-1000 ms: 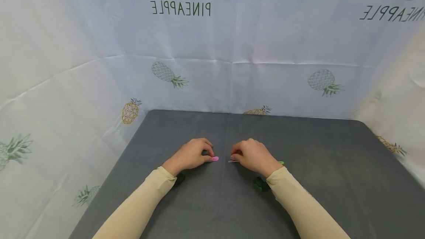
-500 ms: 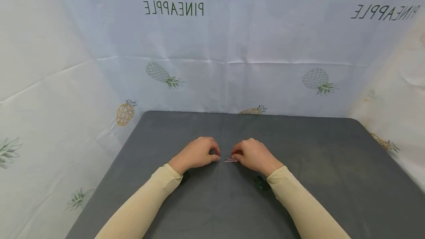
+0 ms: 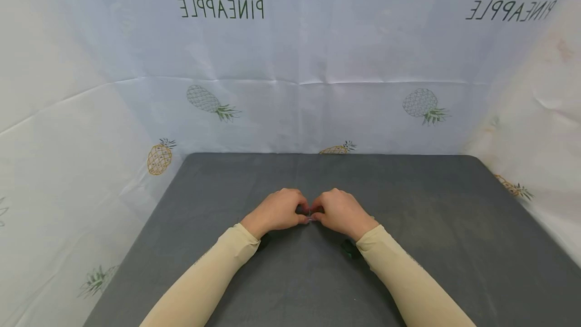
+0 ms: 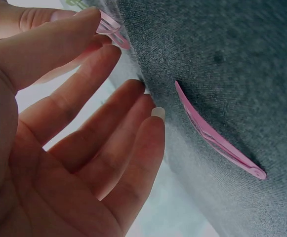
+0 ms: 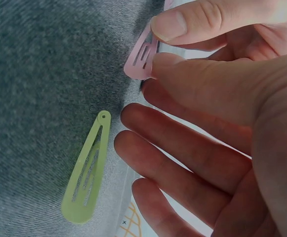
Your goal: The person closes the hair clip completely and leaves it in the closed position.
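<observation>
A pale pink snap hair clip (image 5: 138, 72) is between my two hands, just above the grey table. My right hand (image 3: 341, 212) pinches it between thumb and forefinger. From the other side the thumb and forefinger of my left hand (image 3: 278, 212) meet it, pinching its other end; the remaining fingers stay loosely spread. In the left wrist view a brighter pink hair clip (image 4: 207, 129) lies on the cloth beside the left fingers. A green hair clip (image 5: 101, 165) lies near the right fingers in the right wrist view. Both lying clips are hidden in the head view.
The dark grey table (image 3: 408, 206) reaches back to a white pineapple-print curtain (image 3: 299, 115), which also hangs at both sides. A dark object (image 3: 349, 249) shows under the right wrist.
My left hand has moved right, away from the bright pink clip on the table, to the pale pink clip. My right hand keeps its hold. The head view has shifted slightly rightward.
</observation>
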A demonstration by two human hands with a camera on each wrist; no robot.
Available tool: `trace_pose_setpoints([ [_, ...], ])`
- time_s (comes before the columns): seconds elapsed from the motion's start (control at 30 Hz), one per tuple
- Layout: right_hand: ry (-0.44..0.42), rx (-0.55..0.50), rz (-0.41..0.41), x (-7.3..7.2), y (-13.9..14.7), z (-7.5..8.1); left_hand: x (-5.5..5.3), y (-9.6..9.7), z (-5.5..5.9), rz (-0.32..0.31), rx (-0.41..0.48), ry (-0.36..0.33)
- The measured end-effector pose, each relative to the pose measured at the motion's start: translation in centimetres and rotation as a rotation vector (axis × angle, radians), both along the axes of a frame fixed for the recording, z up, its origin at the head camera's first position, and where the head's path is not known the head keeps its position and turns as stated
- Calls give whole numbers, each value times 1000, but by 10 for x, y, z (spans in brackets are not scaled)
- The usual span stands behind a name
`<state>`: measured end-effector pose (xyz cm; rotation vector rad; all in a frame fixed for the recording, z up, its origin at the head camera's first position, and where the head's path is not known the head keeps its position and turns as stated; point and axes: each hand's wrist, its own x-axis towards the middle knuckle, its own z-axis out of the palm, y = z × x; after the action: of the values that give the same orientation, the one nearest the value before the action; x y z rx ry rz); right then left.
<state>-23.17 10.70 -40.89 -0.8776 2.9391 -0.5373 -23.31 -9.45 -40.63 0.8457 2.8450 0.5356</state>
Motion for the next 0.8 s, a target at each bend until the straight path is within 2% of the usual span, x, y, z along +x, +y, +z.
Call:
trace_pose_setpoints([
  [0.27,59,30,-11,2,-5,-4,-1,-4,-3,4,3,-1],
  [0.8,89,34,-26,4,-4,-7,-1,-3,-2,-9,12,-12],
])
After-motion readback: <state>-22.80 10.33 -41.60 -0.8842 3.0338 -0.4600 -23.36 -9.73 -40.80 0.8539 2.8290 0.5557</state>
